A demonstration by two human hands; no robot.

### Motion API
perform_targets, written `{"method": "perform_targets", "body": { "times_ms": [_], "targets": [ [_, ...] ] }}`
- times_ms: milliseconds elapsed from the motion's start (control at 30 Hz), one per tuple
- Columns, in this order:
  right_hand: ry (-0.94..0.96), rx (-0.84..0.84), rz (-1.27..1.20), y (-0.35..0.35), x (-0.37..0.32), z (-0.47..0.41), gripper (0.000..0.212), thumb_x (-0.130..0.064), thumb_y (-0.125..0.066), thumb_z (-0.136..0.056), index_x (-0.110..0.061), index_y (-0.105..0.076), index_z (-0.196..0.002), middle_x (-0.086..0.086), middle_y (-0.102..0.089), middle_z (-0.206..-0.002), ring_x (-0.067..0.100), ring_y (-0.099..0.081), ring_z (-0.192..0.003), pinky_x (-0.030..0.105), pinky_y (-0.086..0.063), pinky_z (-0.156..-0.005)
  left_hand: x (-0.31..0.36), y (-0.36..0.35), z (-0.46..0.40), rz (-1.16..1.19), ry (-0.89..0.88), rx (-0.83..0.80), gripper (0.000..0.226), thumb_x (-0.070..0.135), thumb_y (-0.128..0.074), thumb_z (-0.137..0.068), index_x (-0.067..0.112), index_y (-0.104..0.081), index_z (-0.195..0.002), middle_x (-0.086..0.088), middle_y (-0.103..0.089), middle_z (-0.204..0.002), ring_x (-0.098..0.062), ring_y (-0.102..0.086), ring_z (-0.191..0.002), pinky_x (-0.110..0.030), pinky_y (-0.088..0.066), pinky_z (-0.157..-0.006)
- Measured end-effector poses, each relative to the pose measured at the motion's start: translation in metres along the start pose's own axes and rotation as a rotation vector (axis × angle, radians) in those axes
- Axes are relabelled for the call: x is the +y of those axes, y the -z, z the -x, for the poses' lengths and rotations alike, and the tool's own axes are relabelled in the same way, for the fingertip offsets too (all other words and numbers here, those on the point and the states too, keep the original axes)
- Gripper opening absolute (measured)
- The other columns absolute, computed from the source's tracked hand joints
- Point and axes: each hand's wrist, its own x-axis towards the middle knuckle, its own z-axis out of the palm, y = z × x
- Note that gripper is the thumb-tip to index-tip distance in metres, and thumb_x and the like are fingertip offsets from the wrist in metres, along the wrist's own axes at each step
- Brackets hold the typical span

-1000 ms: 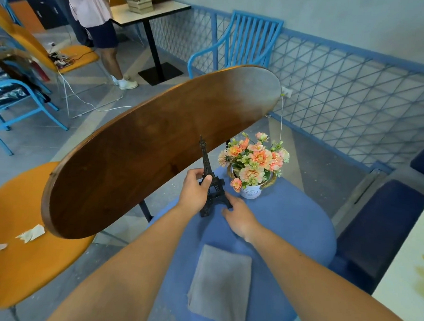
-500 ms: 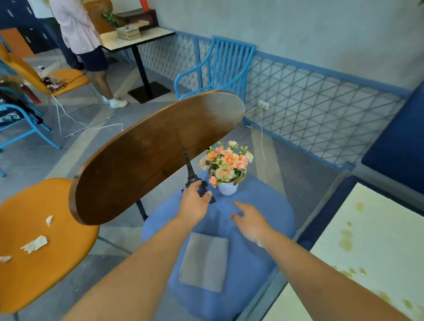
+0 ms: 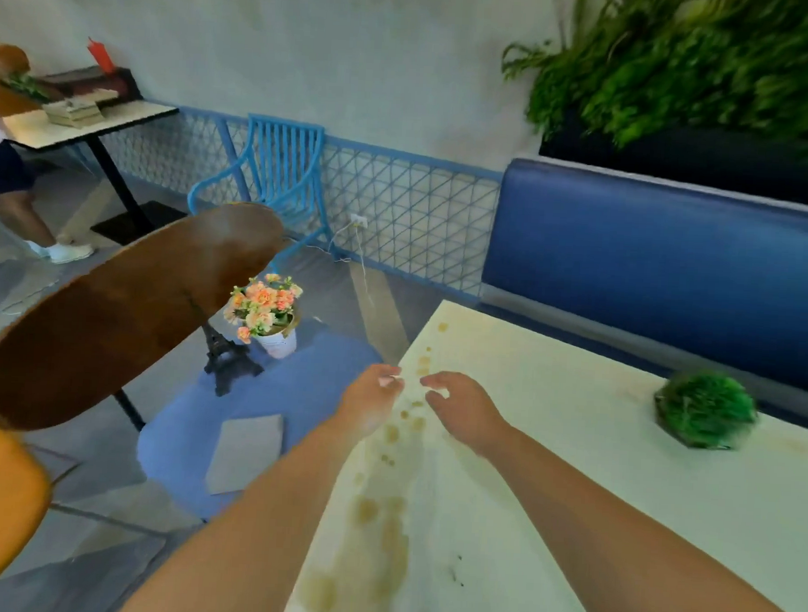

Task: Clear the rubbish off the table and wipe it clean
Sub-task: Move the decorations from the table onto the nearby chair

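Since half a second ago I see both hands off the blue seat and the tower model, now over the near-left edge of the cream table (image 3: pixel 617 480); the left hand has let the tower go. View has swung right and is motion-blurred.

Table: cut off at the bottom and right of frame. Brown stains (image 3: pixel 383 529) run along its left edge towards the near corner. Small green plant ball (image 3: pixel 705 410) sits near the far edge, smeared by blur.

Blue seat (image 3: pixel 295 389), left of the table: grey cloth (image 3: pixel 247 452) lies flat near its front; tower model (image 3: pixel 226 352) and flower pot (image 3: pixel 268 315) stand at its back, just beside each other. Tower's top is hidden behind the brown chair back (image 3: pixel 125 310).

Left hand (image 3: pixel 371 400): fingers loosely curled, holding nothing I can make out; fingertips blurred. Right hand (image 3: pixel 462 407): fingers loosely spread, empty, above the stains. Contact with the table: cannot tell.
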Motion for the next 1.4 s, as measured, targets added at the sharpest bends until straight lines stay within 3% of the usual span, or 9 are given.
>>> {"method": "perform_targets", "body": {
  "times_ms": [100, 567, 700, 900, 1033, 1133, 1200, 1300, 1400],
  "targets": [
    [-0.060, 0.071, -0.027, 0.044, 0.035, 0.044, 0.026, -0.020, -0.048, -0.098, -0.027, -0.067, -0.115, -0.003, -0.057, -0.128, 0.016, -0.055, -0.109, 0.025, -0.045, -0.084, 0.034, -0.054, 0.028, 0.029, -0.030, -0.072, 0.026, 0.024, -0.054, -0.097, 0.022, -0.060, -0.122, 0.004, -0.060, -0.120, -0.016, -0.058, -0.102, -0.015, -0.042, -0.065],
    [-0.294, 0.334, -0.079, 0.188, 0.147, 0.142, 0.030, -0.013, -0.047, -0.097, -0.020, -0.063, -0.121, 0.004, -0.062, -0.120, 0.021, -0.058, -0.101, 0.025, -0.045, -0.081, 0.145, -0.205, 0.080, -0.100, -0.227, -0.302, 0.028, 0.029, -0.050, -0.100, 0.021, -0.059, -0.125, 0.000, -0.056, -0.133, -0.017, -0.053, -0.118, -0.019, -0.035, -0.087],
    [-0.365, 0.471, -0.072, 0.214, 0.179, 0.136, 0.032, -0.015, -0.045, -0.093, -0.028, -0.067, -0.112, 0.001, -0.056, -0.117, 0.024, -0.053, -0.104, 0.032, -0.055, -0.064, 0.163, -0.236, 0.064, -0.123, -0.235, -0.346, 0.028, 0.025, -0.053, -0.099, 0.016, -0.061, -0.123, -0.005, -0.058, -0.131, -0.019, -0.054, -0.117, -0.018, -0.036, -0.086],
    [-0.509, 0.519, 0.012, 0.244, 0.226, 0.115, 0.034, -0.019, -0.046, -0.096, -0.025, -0.055, -0.129, 0.008, -0.048, -0.126, 0.029, -0.038, -0.119, 0.030, -0.037, -0.075, 0.187, -0.283, 0.034, -0.165, -0.277, -0.432, 0.027, 0.020, -0.051, -0.099, 0.010, -0.064, -0.121, -0.007, -0.058, -0.131, -0.020, -0.053, -0.118, -0.019, -0.034, -0.087],
    [-0.558, 0.534, -0.016, 0.258, 0.249, 0.098, 0.040, -0.023, -0.043, -0.099, -0.018, -0.053, -0.137, 0.010, -0.048, -0.134, 0.030, -0.041, -0.123, 0.036, -0.044, -0.092, 0.194, -0.314, 0.013, -0.238, -0.273, -0.465, 0.019, 0.021, -0.050, -0.098, 0.023, -0.057, -0.080, -0.012, -0.054, -0.104, -0.020, -0.048, -0.096, -0.031, -0.041, -0.080],
    [-0.563, 0.592, -0.099, 0.264, 0.261, 0.088, 0.041, -0.028, -0.044, -0.099, -0.017, -0.053, -0.137, 0.008, -0.044, -0.136, 0.030, -0.044, -0.123, 0.036, -0.049, -0.074, 0.193, -0.332, -0.002, -0.257, -0.235, -0.462, 0.033, 0.031, -0.050, -0.098, 0.018, -0.058, -0.128, -0.011, -0.047, -0.123, -0.027, -0.049, -0.116, -0.035, -0.041, -0.098],
    [-0.568, 0.588, -0.126, 0.265, 0.268, 0.082, 0.040, -0.030, -0.043, -0.100, -0.016, -0.052, -0.137, 0.009, -0.040, -0.137, 0.030, -0.043, -0.123, 0.033, -0.045, -0.072, 0.192, -0.344, -0.009, -0.274, -0.230, -0.451, 0.042, 0.039, -0.046, -0.099, 0.018, -0.054, -0.134, -0.013, -0.046, -0.133, -0.029, -0.046, -0.125, -0.034, -0.038, -0.100],
    [-0.564, 0.583, -0.180, 0.263, 0.277, 0.074, 0.040, -0.031, -0.042, -0.102, -0.018, -0.051, -0.138, 0.008, -0.042, -0.138, 0.028, -0.044, -0.124, 0.034, -0.041, -0.092, 0.190, -0.361, -0.017, -0.206, -0.227, -0.432, 0.049, 0.045, -0.043, -0.099, 0.001, -0.064, -0.101, -0.027, -0.058, -0.108, -0.040, -0.054, -0.109, -0.044, -0.045, -0.086],
    [-0.535, 0.616, -0.283, 0.258, 0.279, 0.071, 0.035, -0.028, -0.049, -0.099, -0.015, -0.057, -0.131, 0.008, -0.049, -0.134, 0.022, -0.053, -0.109, 0.026, -0.039, -0.088, 0.196, -0.364, -0.015, -0.172, -0.203, -0.400, 0.054, 0.042, -0.041, -0.102, 0.015, -0.041, -0.055, -0.008, -0.041, -0.066, -0.042, -0.044, -0.093, -0.042, -0.033, -0.068]
  ]
}}
